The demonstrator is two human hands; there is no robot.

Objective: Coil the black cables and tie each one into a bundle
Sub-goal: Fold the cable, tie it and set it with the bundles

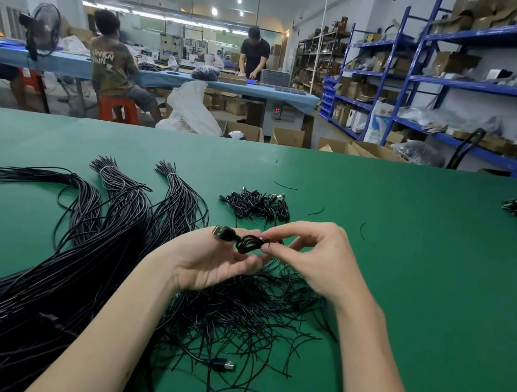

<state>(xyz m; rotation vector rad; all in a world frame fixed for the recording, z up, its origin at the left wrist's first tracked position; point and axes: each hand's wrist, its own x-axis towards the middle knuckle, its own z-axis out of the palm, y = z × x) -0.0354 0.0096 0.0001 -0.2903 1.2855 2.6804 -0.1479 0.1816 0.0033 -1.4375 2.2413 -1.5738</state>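
Head view shows us first, at the far left, long black cables (41, 265) lying in thick sheaves on the green table (420, 285), two sheaves tied near their tips with pale bands. Moving right, our left hand (208, 262) is turned palm up, its fingers curled around a small coiled cable (245, 244) whose USB plug (220, 232) sticks out to the left. Our right hand (315, 257) pinches the right end of this coil with thumb and forefinger, probably at a thin tie, though we cannot see it clearly. We judge that the coiling is finished and the tying is in hand; next the tie needs twisting tight, then the bundle goes to the finished pile (257, 204) behind. Loose thin ties (249, 321) lie under both hands. We read no brand or label on the cables.
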